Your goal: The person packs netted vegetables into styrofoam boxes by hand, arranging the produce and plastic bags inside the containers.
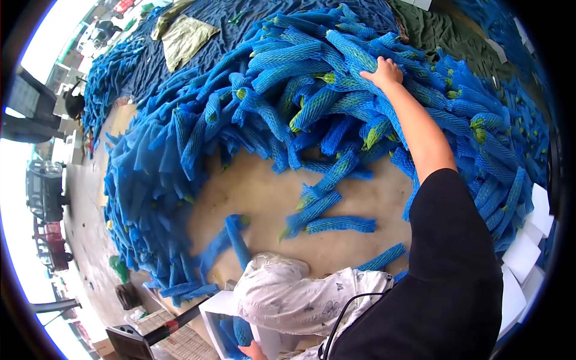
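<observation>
A large heap of green produce in blue net sleeves (282, 60) curves around the floor in front of me. My right hand (384, 73) is stretched out over the top of the heap, fingers apart, touching or just above a netted piece (351, 51). Low in the view, my left hand (253, 351) is partly cut off by the frame edge, beside a netted piece (242, 330) in a white box (211, 306). Whether its fingers grip that piece is not clear.
Loose netted pieces (341, 224) lie on the bare floor (252, 180) near my knee. A scale-like device (129, 343) stands at lower left. White boxes (521, 255) are stacked at right. Vehicles (45, 189) stand at far left. A pale cloth (186, 42) lies on dark sheeting.
</observation>
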Motion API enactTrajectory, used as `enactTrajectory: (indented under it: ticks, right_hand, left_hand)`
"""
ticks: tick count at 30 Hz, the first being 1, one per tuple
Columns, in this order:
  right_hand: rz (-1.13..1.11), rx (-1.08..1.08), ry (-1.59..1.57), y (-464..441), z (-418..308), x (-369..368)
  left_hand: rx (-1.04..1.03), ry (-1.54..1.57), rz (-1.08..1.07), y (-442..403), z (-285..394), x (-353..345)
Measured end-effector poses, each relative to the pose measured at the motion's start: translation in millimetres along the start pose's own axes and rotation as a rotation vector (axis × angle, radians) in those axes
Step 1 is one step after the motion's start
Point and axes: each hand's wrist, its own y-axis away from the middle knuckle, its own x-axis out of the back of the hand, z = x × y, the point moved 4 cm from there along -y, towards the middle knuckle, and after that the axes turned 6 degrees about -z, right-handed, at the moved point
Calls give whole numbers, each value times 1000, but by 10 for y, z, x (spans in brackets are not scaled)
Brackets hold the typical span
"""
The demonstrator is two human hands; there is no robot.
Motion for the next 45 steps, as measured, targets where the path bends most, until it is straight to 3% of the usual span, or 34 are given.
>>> enactTrajectory:
  ticks: [1, 4, 6, 8, 10, 11, 14, 16, 20, 22, 24, 26, 28, 31, 35, 37, 38, 42, 45]
  right_hand:
    - [-17, 12, -144, 102, 54, -102]
    - [22, -9, -570, 648, 267, -435]
    - [-82, -37, -956, 1216, 453, -456]
    - [-48, 76, -1496, 1994, 473, -481]
    - [40, 274, -1576, 2515, 302, -260]
    - [-173, 345, -1616, 2702, 115, -43]
    - [-266, 370, -1514, 2825, -392, 92]
    - [-404, 706, -1370, 2996, -952, 365]
    - [-686, 1561, -957, 4564, -2265, 1267]
    - [-658, 2026, -765, 5458, -2755, 1292]
    - [-478, 2335, -308, 6448, -2939, 874]
    - [-752, 2453, -141, 7205, -2927, 302]
    - [-827, 2574, 89, 7742, -2843, -182]
    - [-725, 2541, 298, 7967, -2628, -869]
    - [-674, 2488, -113, 7794, -2645, -120]
    - [-640, 2461, -300, 7616, -2661, 308]
    - [-606, 2452, -400, 7529, -2660, 416]
    - [-806, 2377, -348, 7489, -2538, -190]
    - [-1014, 2636, -289, 7757, -2407, -54]
  left_hand:
    - [38, -12, 65, -12, -40, 29]
    - [58, 49, 1, 48, -8, 42]
    - [17, 77, -17, -29, -142, -1]
    - [-99, 209, -12, -25, -221, -6]
    - [-158, 74, 101, 222, 33, 106]
    - [-240, 132, 168, 359, 120, 161]
    - [-412, 124, 200, 368, 61, 149]
    - [-483, 212, 176, 519, 113, 269]
    - [-591, 458, 269, 752, 17, 972]
    - [-482, 344, 403, 1005, -58, 1461]
    - [-412, 583, 550, 1014, -491, 1635]
    - [-318, 682, 600, 1035, -774, 1713]
    - [-209, 767, 638, 1098, -992, 1722]
    - [-186, 828, 631, 1212, -947, 1736]
    - [-320, 845, 687, 1314, -688, 1871]
    - [-351, 558, 731, 1447, -578, 1984]
    - [-371, 616, 759, 1475, -577, 1957]
    - [-290, 689, 722, 1539, -563, 1907]
    - [-315, 713, 713, 1541, -505, 1901]
